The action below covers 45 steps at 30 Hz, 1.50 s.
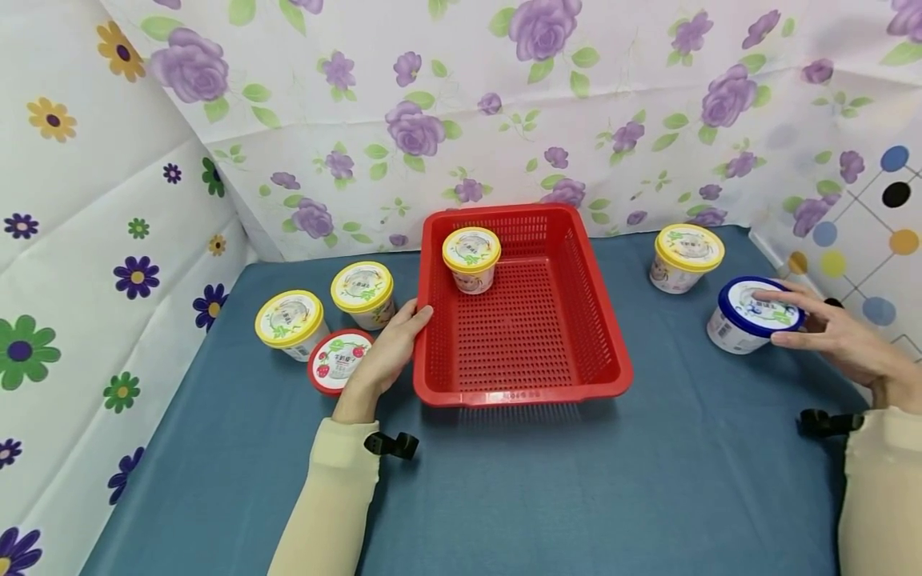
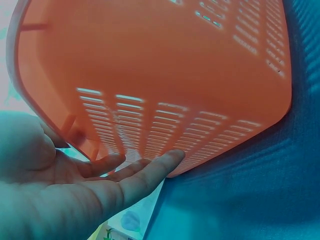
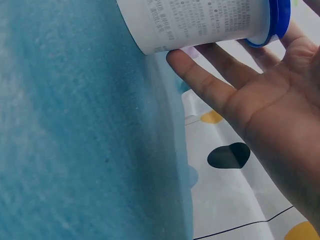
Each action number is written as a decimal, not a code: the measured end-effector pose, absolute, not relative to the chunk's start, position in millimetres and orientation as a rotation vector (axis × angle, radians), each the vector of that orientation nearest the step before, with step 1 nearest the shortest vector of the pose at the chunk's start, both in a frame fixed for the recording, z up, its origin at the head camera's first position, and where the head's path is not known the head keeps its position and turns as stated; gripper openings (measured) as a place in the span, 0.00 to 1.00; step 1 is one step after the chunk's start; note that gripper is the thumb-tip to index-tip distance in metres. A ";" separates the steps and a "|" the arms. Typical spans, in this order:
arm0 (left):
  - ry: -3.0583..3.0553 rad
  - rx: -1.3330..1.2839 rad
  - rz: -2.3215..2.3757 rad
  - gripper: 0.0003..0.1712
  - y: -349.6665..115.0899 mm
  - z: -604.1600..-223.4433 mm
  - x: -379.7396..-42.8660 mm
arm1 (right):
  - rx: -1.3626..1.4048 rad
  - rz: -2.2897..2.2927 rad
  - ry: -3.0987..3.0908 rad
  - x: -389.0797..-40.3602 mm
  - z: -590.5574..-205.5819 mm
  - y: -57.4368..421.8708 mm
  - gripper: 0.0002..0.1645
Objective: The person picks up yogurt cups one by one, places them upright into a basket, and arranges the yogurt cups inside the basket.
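My left hand (image 1: 389, 344) holds the left rim of a red plastic basket (image 1: 619, 376), thumb over the rim. In the left wrist view its fingers (image 2: 145, 177) lie along the slotted outer wall. Inside the basket, at the back left, stands a yellow-lidded tub (image 1: 471, 276). Over at the right, my right hand (image 1: 835, 324) grips a white tub with a blue lid (image 1: 738, 336), one finger across the lid. In the right wrist view the fingers (image 3: 205, 85) reach behind the printed side of this tub, whose base is at the cloth.
Left of the basket stand two more yellow-lidded tubs (image 1: 288, 318) and a red-lidded tub (image 1: 334, 364), close to my left forearm. Another yellow-lidded tub (image 1: 673, 276) stands behind the blue-lidded one. Patterned sheets (image 1: 468, 128) wall the blue cloth (image 1: 519, 496) at the back and sides.
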<state>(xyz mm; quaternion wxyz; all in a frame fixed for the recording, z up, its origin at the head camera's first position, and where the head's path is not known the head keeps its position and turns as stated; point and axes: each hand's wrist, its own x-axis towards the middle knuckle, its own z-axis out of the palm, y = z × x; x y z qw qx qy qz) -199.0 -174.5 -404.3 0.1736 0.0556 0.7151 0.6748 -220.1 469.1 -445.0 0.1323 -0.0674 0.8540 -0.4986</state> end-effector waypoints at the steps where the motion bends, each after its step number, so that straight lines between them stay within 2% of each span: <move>1: 2.029 0.156 1.912 0.31 -174.5 -404.1 -198.9 | -0.198 -1.438 2.486 -220.0 -445.8 469.3 0.40; 19: 2.049 0.108 1.890 0.33 -177.1 -410.6 -192.9 | -0.282 -1.434 2.560 -219.9 -455.4 467.7 0.40; 45: 2.048 0.166 1.889 0.33 -174.6 -403.1 -197.2 | -0.266 -1.516 2.564 -220.9 -425.5 455.2 0.40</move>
